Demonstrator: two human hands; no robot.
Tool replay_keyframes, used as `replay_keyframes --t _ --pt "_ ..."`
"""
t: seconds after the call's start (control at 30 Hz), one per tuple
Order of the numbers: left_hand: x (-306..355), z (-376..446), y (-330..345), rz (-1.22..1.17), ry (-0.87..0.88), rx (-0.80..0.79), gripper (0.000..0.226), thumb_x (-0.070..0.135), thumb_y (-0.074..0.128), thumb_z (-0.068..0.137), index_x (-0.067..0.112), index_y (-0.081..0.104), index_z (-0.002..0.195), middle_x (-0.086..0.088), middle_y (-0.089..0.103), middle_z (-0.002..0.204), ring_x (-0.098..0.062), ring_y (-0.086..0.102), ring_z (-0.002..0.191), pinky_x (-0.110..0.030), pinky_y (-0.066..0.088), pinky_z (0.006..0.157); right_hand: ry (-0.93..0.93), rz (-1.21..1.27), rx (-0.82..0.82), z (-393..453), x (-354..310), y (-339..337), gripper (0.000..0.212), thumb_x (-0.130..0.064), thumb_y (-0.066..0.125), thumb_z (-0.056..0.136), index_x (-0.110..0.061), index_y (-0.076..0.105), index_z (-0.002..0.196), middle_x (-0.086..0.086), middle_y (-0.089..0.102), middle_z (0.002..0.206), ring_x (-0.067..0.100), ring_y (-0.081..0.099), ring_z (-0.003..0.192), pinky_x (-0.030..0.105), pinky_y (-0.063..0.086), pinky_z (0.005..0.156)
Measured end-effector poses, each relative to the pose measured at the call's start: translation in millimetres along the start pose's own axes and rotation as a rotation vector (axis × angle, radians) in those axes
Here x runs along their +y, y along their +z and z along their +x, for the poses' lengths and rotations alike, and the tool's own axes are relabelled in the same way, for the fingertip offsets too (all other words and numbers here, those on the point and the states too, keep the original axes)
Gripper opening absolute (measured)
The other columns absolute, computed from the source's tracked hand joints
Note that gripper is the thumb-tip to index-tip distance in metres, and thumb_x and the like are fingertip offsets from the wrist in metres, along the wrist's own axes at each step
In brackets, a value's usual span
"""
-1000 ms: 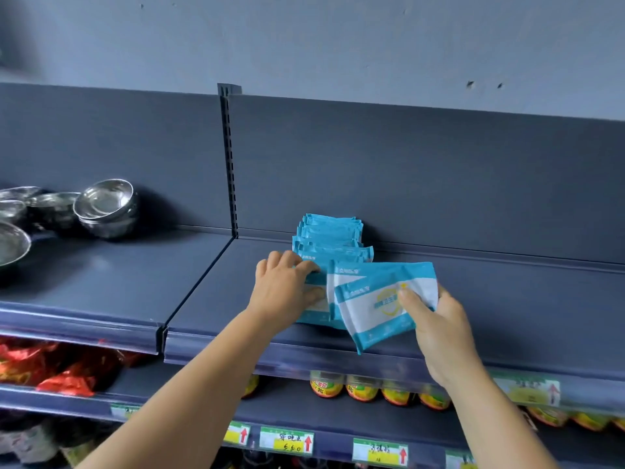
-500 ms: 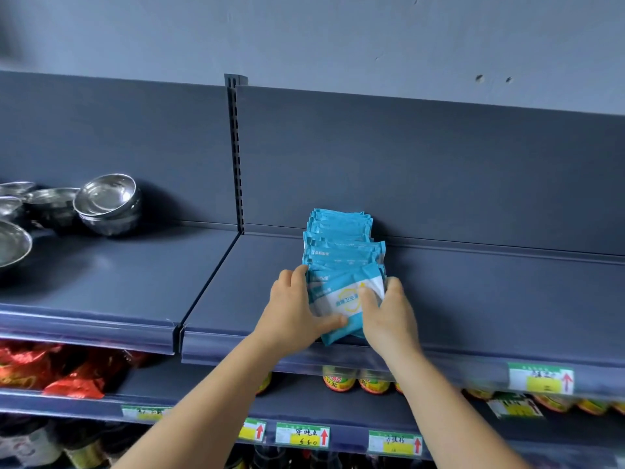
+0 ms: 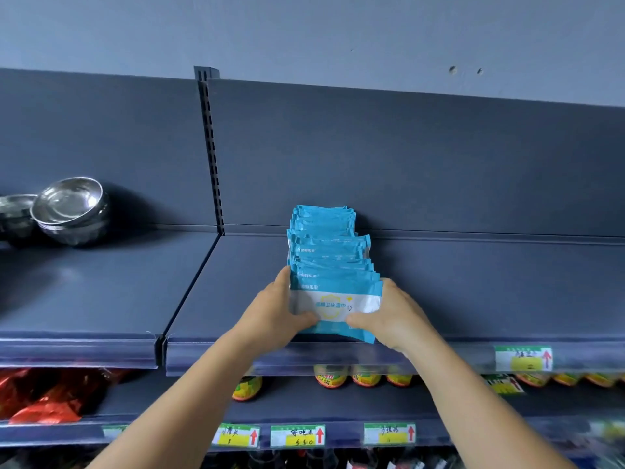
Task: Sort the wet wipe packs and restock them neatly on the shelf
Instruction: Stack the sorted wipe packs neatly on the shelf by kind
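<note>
wipe pack row (image 3: 326, 245) on top shelf (image 3: 473, 292), right of upright post (image 3: 211, 147) | front pack (image 3: 336, 308) at shelf lip | left hand (image 3: 274, 316) grips its left edge | right hand (image 3: 394, 318) grips right edge | steel bowls (image 3: 69, 209) left of post

We reach both arms forward, our left hand (image 3: 274, 314) and right hand (image 3: 394, 316) facing each other, thumbs pointing in

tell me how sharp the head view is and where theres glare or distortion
Head view: front wipe pack between left hand and right hand is sharp; steel bowls show bright glare; wide-angle lens bows the shelf edge; lower price tags blur.
</note>
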State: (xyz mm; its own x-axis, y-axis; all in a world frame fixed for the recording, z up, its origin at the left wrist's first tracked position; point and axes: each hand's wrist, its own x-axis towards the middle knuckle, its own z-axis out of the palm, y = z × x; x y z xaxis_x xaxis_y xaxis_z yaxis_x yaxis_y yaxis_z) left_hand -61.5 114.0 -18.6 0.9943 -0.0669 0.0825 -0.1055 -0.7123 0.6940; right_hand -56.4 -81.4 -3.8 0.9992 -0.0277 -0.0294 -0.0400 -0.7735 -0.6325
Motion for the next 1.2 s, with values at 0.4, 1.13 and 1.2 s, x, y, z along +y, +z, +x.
replay_keyframes --t 0.4,1.13,1.2 --pt "4 34 12 -0.074 0.01 0.158 0.078 0.021 0.076 0.073 0.024 0.024 0.132 0.006 0.048 0.123 -0.017 0.053 0.107 -0.03 0.045 0.081 -0.058 0.031 0.016 41 -5 3 0.061 -0.034 0.076 0.072 -0.024 0.042 0.122 -0.009 0.06 0.11 0.013 0.057 0.091 0.028 0.048 0.07" --pt "-7 40 18 -0.27 -0.017 0.017 0.128 0.042 0.079 0.048 0.053 -0.01 0.14 0.013 0.036 0.144 -0.012 0.054 0.117 -0.036 0.052 0.093 0.059 0.83 -0.464 112 -3 -20 0.068 -0.069 0.022 0.091 -0.022 0.068 0.11 0.001 0.072 0.11 0.022 0.064 0.107 0.041 0.048 0.097" --pt "-8 42 18 -0.295 -0.008 0.0 0.132 0.046 0.08 0.043 0.054 -0.011 0.139 0.013 0.035 0.144 -0.012 0.054 0.118 -0.035 0.053 0.092 0.06 0.828 -0.488 114 -2 -22 0.069 -0.069 0.021 0.091 -0.021 0.066 0.113 0.002 0.072 0.109 0.02 0.066 0.102 0.037 0.052 0.087"
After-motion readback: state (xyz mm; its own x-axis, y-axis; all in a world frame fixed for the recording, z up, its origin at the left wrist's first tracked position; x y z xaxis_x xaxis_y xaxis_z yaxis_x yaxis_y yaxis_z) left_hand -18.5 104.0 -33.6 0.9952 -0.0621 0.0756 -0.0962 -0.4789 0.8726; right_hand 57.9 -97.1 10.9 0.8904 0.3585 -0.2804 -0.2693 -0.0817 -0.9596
